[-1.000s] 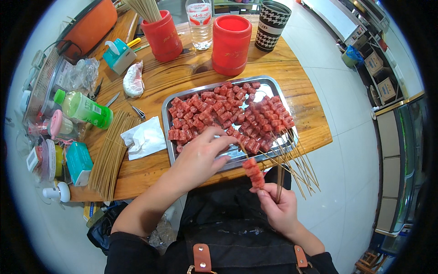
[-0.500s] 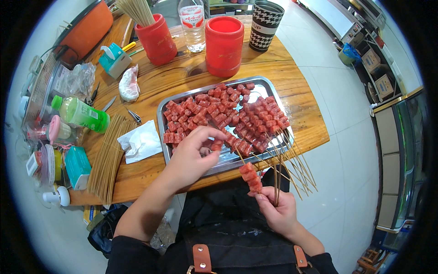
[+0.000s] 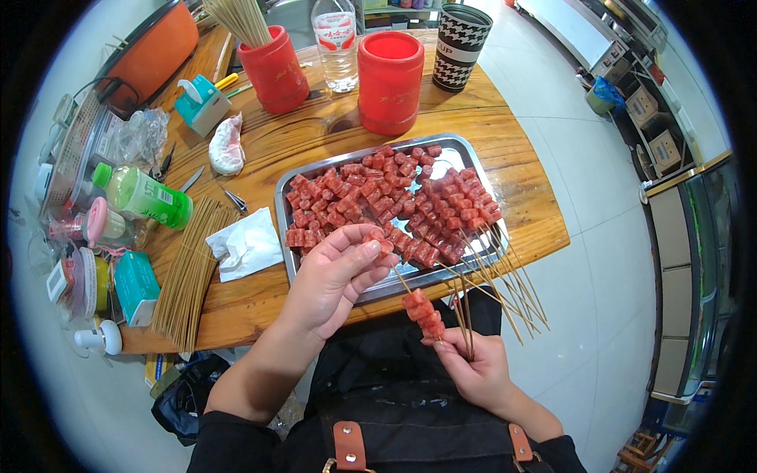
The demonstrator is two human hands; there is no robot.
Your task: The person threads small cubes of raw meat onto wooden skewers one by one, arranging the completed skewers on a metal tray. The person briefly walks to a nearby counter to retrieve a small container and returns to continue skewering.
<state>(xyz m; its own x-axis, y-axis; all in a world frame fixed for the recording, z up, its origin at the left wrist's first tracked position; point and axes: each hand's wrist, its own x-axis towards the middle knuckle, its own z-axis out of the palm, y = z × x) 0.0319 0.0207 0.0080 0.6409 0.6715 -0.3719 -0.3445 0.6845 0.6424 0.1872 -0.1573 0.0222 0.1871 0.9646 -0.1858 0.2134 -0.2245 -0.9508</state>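
My left hand [image 3: 341,274] pinches a red meat chunk [image 3: 381,243] at the pointed end of a bamboo skewer [image 3: 400,277], over the tray's near edge. Lower down, my right hand [image 3: 471,364] grips that skewer just below several threaded chunks [image 3: 424,314]. Some bare skewers [image 3: 464,319] also stick up from the right hand's fingers. On the metal tray [image 3: 377,295] lie loose red meat chunks [image 3: 347,189] at the left and middle. Finished meat skewers [image 3: 457,206] rest at its right side, their bare sticks [image 3: 509,288] hanging past the rim.
A bundle of bamboo skewers [image 3: 189,272] and a white tissue [image 3: 246,244] lie left of the tray. Behind it stand two red containers [image 3: 389,87], a clear water bottle [image 3: 337,47] and a patterned cup [image 3: 460,49]. A green-liquid bottle [image 3: 146,197] lies tilted at the left.
My left hand has lifted from the tray with a meat chunk and turned to meet the skewer's tip. The right hand has tilted the skewer slightly left.
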